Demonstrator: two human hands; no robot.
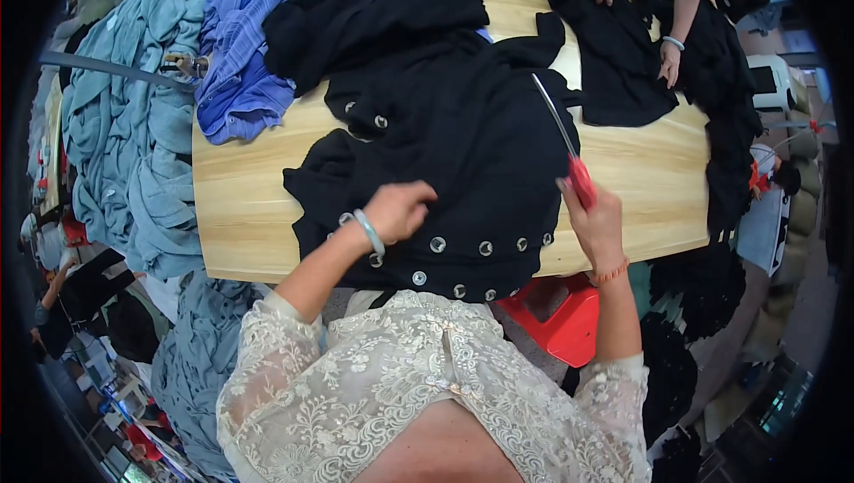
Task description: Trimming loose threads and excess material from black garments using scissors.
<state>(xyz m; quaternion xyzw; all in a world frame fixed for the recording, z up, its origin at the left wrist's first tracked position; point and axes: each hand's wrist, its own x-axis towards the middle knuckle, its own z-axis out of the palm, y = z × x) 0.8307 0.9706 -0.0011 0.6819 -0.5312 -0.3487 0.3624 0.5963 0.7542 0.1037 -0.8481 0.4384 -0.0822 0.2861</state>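
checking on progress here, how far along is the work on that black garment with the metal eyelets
Done: nothing shows as finished; no cut or trimmed piece is visible. In hand: the left hand presses the black garment on the wooden table, while the right hand holds red-handled scissors above it. Left: teal garments and blue garments lie piled beside it.

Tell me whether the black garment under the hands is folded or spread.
Spread, loosely: the black garment lies opened over the wooden table, its eyelet hem fanned along the near edge, with some bunching at the left.
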